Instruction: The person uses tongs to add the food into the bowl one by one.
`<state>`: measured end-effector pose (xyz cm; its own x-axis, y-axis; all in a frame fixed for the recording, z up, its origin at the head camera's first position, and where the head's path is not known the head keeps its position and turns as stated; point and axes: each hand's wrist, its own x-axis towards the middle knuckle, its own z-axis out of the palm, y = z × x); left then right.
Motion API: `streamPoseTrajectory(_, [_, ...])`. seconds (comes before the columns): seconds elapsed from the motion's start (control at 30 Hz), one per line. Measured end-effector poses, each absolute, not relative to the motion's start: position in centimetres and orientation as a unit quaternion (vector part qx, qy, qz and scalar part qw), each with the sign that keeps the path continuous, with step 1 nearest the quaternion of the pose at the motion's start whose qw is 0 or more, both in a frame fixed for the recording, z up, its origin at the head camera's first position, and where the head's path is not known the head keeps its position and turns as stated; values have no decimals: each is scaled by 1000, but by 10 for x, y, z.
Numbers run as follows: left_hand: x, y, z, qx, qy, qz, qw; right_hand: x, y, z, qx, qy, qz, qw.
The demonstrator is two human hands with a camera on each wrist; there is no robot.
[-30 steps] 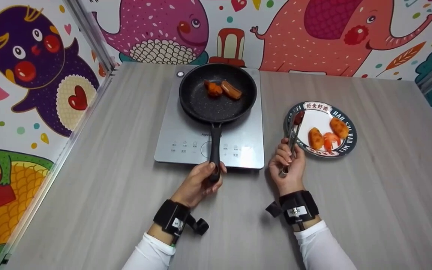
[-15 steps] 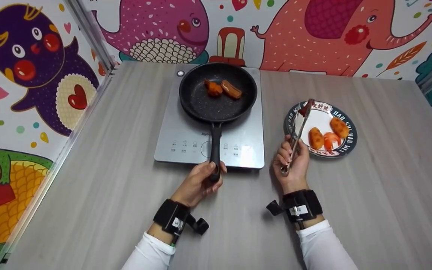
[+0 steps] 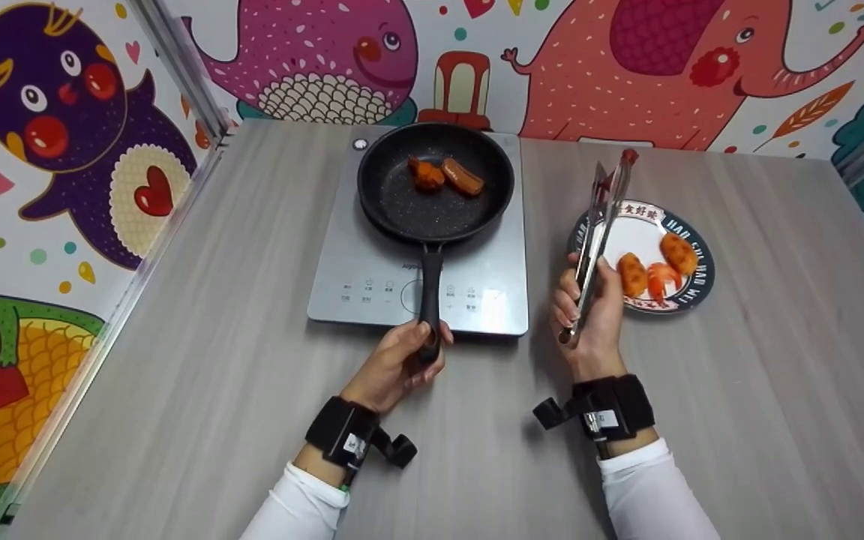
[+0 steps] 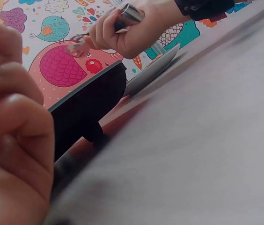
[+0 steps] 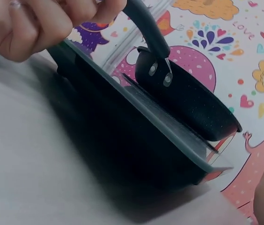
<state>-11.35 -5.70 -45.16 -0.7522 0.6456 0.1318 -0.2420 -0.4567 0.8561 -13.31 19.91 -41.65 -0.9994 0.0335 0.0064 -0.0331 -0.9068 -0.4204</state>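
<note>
My left hand (image 3: 394, 367) grips the end of the black handle (image 3: 430, 281) of a frying pan (image 3: 402, 214), its fingers curled in the left wrist view. In the pan lie an orange-brown fried piece (image 3: 427, 175) and a short sausage (image 3: 463, 177). Metal tongs (image 3: 601, 236) are held in my right hand (image 3: 603, 322), pointing away over the plate's left side. Dark red shows between the tong arms near their tips; I cannot tell what food it is. The plate (image 3: 704, 274) bears two golden fried pieces (image 3: 633, 274) and an orange-red piece (image 3: 661, 281).
Under the pan is a silver induction cooker (image 3: 357, 262), its dark side facing the right wrist view. All stand on a grey wood-grain table (image 3: 199, 322). Cartoon-printed walls (image 3: 627, 75) rise at the back and left, with a metal strip (image 3: 184, 67) at their corner.
My right hand has lifted the tongs from the plate's left side and moved slightly away and right. The dark red piece has left the plate with the tongs. My left hand and pan stay put.
</note>
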Motion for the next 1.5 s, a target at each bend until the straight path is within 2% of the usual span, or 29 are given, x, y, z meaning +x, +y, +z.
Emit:
streamPoseTrajectory(0.53, [-114, -56, -452, 225, 439, 827, 269, -120, 171, -393, 25, -506, 861, 32])
streamPoseTrajectory(1.0, [-114, -55, -453, 217, 436, 832, 266, -113, 143, -375, 54, -743, 662, 86])
streamPoseTrajectory(1.3, [-114, -56, -453, 217, 439, 829, 269, -115, 138, -381, 41, -803, 584, 109])
streamPoseTrajectory(1.5, [-114, -55, -453, 218, 437, 831, 267, -128, 139, -401, 29, -815, 567, 116])
